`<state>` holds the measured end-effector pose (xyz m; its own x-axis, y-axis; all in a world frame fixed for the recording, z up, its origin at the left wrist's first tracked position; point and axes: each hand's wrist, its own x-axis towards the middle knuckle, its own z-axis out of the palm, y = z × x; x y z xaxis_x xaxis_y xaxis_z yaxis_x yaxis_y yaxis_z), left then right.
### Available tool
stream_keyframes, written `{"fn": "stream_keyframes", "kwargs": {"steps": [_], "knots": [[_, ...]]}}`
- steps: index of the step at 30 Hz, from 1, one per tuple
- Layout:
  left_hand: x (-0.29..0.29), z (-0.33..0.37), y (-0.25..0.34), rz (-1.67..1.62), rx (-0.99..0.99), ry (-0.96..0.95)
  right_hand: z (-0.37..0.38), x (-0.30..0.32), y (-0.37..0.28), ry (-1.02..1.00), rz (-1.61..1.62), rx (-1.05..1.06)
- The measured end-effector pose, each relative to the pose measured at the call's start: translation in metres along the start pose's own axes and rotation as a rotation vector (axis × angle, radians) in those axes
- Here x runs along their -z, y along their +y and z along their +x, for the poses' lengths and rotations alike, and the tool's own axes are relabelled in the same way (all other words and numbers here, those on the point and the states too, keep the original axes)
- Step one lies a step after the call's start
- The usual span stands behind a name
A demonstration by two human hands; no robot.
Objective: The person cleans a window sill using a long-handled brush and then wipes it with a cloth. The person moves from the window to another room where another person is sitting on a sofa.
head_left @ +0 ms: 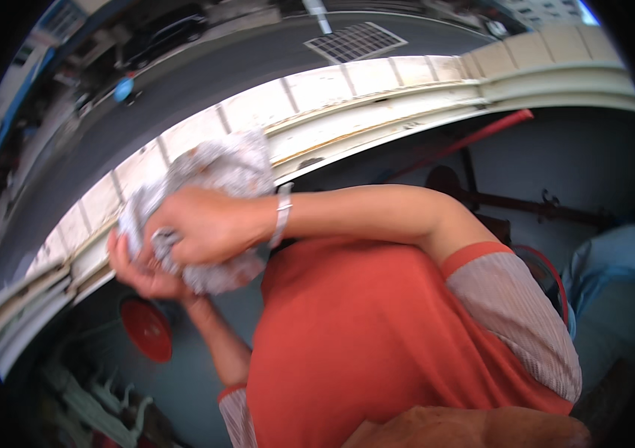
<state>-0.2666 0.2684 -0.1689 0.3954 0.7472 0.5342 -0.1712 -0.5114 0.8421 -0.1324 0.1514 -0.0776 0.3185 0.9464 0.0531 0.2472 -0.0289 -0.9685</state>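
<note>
Both my hands are gathered at a crumpled grey-white cloth [241, 166] with brownish specks, just over the white window track [377, 112] at the left. My right hand [213, 224] reaches across my body and is closed on the cloth, with a bunched bit showing between its fingers. Under it, my left hand [142, 278] cups the lower side of the cloth, its fingers curled against it. The cloth hangs past both hands and is slightly blurred. Part of the left palm is hidden behind it.
A pale tiled ledge [317, 88] runs outside the track, high above a street [257, 56]. Inside are a red pole [493, 136] at the right, a round red object [145, 328] below my left hand, pale hanger-like pieces [86, 403] and light-blue fabric [608, 250].
</note>
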Motion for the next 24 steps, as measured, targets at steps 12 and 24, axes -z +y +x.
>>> {"fn": "stream_keyframes", "kwargs": {"steps": [12,24], "knots": [[-0.086,-0.066,0.075,0.041,-0.28,-0.263,-0.117,0.103,-0.027,-0.282,-0.833,0.034],[0.048,-0.116,0.019,0.445,0.163,0.061,-0.015,0.002,0.01,-0.397,-0.586,0.187]]}}
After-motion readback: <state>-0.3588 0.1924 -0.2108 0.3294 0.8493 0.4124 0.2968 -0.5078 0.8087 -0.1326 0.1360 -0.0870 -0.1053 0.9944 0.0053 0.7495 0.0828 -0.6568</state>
